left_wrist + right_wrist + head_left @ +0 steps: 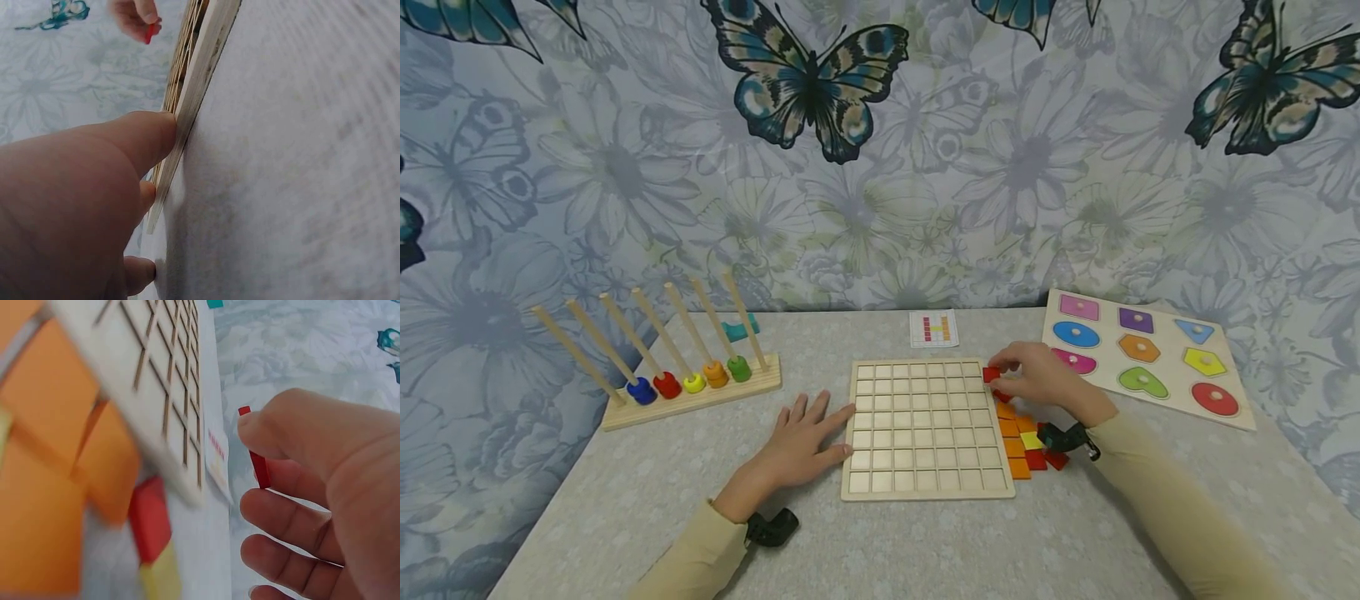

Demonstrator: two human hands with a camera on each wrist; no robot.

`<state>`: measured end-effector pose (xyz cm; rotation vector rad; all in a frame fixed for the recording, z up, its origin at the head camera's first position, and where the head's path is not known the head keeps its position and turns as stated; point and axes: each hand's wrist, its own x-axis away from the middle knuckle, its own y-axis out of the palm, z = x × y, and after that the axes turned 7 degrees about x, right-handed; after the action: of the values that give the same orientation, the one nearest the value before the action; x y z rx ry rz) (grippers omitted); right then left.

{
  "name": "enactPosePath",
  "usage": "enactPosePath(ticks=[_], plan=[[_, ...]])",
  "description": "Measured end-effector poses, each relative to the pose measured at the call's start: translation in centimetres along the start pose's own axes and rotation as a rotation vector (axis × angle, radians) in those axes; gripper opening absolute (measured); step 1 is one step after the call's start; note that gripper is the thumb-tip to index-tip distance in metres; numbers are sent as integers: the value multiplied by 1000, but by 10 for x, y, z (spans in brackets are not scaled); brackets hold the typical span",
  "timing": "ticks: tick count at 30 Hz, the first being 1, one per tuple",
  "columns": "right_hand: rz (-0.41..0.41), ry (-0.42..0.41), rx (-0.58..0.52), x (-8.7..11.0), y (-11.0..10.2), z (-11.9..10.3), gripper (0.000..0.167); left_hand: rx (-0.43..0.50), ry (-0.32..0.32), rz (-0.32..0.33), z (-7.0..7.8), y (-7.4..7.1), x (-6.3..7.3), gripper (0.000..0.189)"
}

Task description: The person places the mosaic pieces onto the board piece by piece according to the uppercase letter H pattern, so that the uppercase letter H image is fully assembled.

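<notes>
A wooden grid board (928,429) with bare square cells lies flat in the middle of the table. My left hand (801,442) rests at its left edge, fingers spread, with thumb and fingertips touching the rim; the left wrist view shows the thumb (150,134) against the board's side. Just off the board's upper right corner, my right hand (1048,383) pinches a red square tile (257,450) between thumb and forefinger, raised above the table. Under and beside that hand lie loose orange tiles (1013,447), a yellow tile (1032,440) and red tiles (1036,460).
A small pattern card (934,328) lies behind the board. On the left stands a wooden peg rack (700,400) with coloured rings and tall pegs, a teal piece (741,327) behind it. A shape puzzle board (1172,392) lies at right. Patterned cloth hangs behind the table.
</notes>
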<state>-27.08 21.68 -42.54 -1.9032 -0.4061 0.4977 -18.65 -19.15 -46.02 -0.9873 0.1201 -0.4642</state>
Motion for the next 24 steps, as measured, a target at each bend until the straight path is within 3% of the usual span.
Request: enactPosePath(ticks=[10, 19, 24], plan=[[-18, -51, -38, -33, 10, -28, 29, -5, -4, 4, 0, 1, 0, 63], [3, -126, -67, -51, 14, -51, 27, -5, 15, 19, 4, -1, 1, 63], [-16, -126, -81, -62, 23, -56, 27, -9, 16, 19, 4, 0, 2, 63]])
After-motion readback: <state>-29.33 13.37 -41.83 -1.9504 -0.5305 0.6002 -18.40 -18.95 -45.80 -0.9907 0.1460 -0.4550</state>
